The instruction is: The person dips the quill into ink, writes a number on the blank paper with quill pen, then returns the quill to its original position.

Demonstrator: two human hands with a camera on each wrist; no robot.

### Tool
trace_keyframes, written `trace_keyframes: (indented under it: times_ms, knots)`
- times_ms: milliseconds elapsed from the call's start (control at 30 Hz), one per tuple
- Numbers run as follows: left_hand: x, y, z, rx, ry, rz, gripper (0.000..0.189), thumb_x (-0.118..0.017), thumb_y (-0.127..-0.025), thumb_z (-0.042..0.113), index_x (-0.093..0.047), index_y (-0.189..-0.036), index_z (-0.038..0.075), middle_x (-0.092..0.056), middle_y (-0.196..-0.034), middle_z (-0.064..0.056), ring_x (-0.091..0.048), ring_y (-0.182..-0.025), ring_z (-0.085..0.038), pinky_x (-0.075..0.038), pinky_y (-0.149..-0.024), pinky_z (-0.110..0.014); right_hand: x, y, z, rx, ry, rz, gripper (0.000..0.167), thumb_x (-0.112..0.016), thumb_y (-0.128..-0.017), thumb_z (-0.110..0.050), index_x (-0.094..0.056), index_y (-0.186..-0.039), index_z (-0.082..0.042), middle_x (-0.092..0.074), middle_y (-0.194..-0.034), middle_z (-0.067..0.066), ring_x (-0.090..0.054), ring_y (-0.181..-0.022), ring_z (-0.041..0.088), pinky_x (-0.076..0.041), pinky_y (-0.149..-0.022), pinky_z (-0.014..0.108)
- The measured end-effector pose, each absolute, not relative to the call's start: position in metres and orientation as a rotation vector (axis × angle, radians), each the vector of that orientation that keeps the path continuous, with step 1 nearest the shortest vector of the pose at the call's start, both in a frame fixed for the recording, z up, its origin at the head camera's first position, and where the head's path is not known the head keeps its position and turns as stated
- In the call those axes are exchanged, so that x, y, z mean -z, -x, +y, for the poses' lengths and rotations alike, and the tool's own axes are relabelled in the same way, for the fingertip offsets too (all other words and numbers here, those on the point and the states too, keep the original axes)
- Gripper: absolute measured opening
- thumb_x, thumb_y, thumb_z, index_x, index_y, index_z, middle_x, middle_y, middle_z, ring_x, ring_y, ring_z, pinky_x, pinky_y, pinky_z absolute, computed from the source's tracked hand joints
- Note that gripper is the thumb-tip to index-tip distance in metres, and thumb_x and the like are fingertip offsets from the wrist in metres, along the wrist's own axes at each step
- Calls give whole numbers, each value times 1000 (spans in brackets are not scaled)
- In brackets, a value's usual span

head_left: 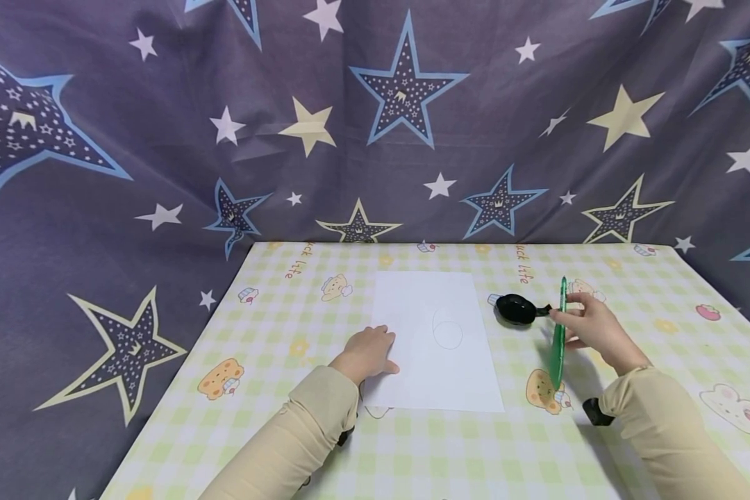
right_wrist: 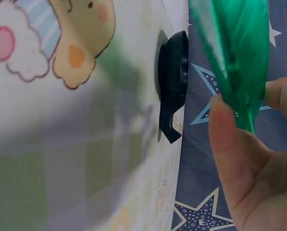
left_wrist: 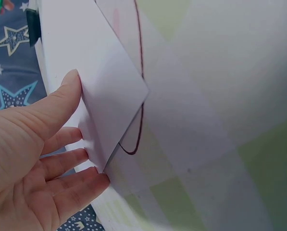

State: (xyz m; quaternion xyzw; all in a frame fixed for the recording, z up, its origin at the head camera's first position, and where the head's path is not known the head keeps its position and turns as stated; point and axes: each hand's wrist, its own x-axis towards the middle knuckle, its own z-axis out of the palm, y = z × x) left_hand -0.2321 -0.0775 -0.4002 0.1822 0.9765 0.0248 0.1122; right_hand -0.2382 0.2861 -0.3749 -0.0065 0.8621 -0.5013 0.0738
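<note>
A sheet of white paper [head_left: 425, 382] lies on the table, with a thin-lined circle and a curved stroke drawn on it. My left hand [head_left: 365, 351] rests at its left edge, thumb and fingertips touching the paper edge [left_wrist: 105, 106] in the left wrist view. Above the table on the right, my right hand [head_left: 590, 326] pinches a green feather [head_left: 559, 347] between thumb and fingers. In the right wrist view the feather [right_wrist: 239, 53] looks glossy with a central shaft. A black rounded object [head_left: 516, 310] with a short, bent neck lies just left of the right hand.
A checked cloth with cartoon prints [head_left: 275, 417] covers the table. Behind it hangs a dark curtain with stars [head_left: 412, 173]. A thin dark curved line [left_wrist: 140, 53] shows beside and under the paper near the left hand.
</note>
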Motion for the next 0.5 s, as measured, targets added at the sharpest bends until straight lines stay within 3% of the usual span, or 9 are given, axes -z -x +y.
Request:
trace_keyframes:
  times_ms: [333, 500]
  knots:
    - [398, 231, -77, -64, -522, 2863, 64, -70, -78, 38, -51, -130, 4, -45, -135, -13, -44, -121, -30, -37, -99, -37, 378, 239, 286, 1270, -8, 2715, 57, -57, -91, -23, -35, -128, 15, -49, -116, 36, -62, -67, 20, -56, -61, 37]
    - [397, 230, -77, -56, -524, 2866, 64, -70, -78, 38, -52, -130, 4, -46, -135, -12, -44, -120, -30, -37, -99, -36, 379, 239, 284, 1166, -6, 2776, 45, -59, -89, -19, -46, -115, 15, -56, -105, 31, -59, -66, 17, -55, -58, 35]
